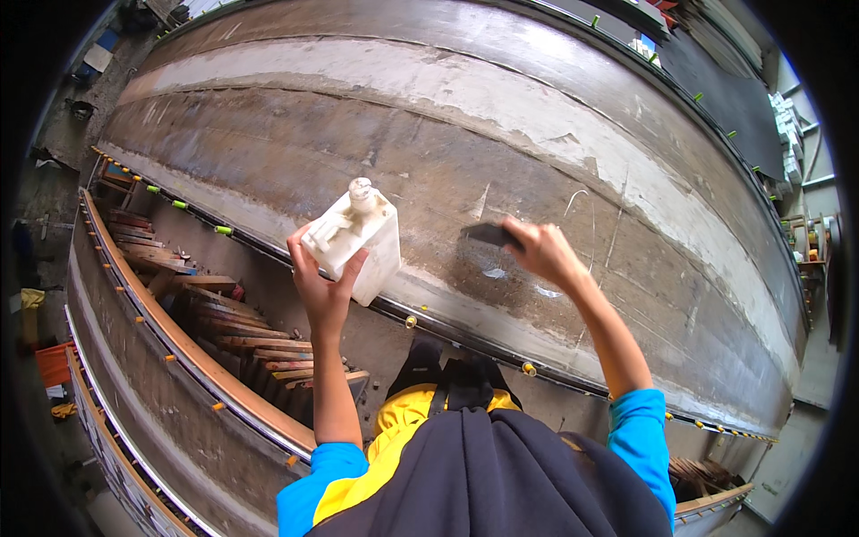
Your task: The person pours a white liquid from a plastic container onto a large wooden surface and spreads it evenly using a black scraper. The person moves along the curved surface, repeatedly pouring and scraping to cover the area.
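Observation:
My left hand point(324, 277) is wrapped round a white plastic jug point(380, 251), which stands tilted at the near edge of a long worn table point(429, 148). A knobbly, stained cap or neck tops the jug. My right hand point(543, 251) grips a dark flat pad point(488, 234) against the tabletop; its exact kind cannot be made out. Around and below the pad lies a darkened, damp-looking patch point(474, 268) with small shiny whitish spots. The right fingers partly hide the pad.
Yellow and green clips point(224, 230) line the table's rim. At the left, a second curved table point(134, 295) has stacked wooden strips point(237, 313) beside it. Dark sheets point(725, 98) lie beyond the far edge, and spools point(810, 237) stand at the right.

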`<control>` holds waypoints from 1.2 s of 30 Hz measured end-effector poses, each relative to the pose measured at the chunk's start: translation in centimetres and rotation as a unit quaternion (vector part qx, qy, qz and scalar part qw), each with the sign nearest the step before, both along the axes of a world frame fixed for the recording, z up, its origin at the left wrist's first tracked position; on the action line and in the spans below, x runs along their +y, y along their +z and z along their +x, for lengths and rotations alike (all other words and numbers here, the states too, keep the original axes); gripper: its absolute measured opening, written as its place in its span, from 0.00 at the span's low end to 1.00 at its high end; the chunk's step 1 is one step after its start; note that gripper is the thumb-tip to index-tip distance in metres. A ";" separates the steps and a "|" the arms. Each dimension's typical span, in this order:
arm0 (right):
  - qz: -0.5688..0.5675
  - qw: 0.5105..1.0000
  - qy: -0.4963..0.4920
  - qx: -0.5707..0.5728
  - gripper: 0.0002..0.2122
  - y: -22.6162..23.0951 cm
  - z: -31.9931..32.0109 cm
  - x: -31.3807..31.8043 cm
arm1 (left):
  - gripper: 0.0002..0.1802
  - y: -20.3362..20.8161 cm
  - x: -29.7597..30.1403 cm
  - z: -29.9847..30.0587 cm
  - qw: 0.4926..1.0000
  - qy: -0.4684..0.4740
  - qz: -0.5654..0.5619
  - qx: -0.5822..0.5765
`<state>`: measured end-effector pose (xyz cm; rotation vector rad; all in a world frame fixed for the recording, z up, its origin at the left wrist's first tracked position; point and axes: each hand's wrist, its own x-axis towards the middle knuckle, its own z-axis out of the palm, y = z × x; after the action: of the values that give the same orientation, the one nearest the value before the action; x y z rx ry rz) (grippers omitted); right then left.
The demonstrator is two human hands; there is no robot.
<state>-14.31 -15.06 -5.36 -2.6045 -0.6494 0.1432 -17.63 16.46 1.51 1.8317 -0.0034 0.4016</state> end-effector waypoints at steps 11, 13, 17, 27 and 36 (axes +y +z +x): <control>-0.067 0.996 0.021 -0.055 0.10 -0.5 0.6 0.3 | 0.32 -0.3 -1.4 -1.3 0.999 0.014 -0.039 -0.012; -0.007 0.992 0.092 -0.088 0.12 -0.4 -3.7 -0.4 | 0.33 -0.6 -1.4 -1.7 0.998 0.024 -0.042 -0.027; 0.060 0.980 0.155 -0.105 0.15 1.0 -5.8 -1.5 | 0.33 -1.0 -1.5 -2.4 0.997 0.044 -0.050 -0.050; 0.013 0.985 0.111 -0.130 0.14 0.1 8.6 5.2 | 0.33 -0.8 -2.2 -2.7 0.994 0.073 -0.029 -0.074; 0.091 0.961 0.247 -0.088 0.12 0.7 0.2 2.1 | 0.32 -0.2 -2.0 -3.2 0.984 0.141 -0.070 -0.088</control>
<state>-14.10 -12.94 -4.62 -2.2472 -1.3051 0.0023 -20.87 14.46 1.27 1.6569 0.1590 0.7442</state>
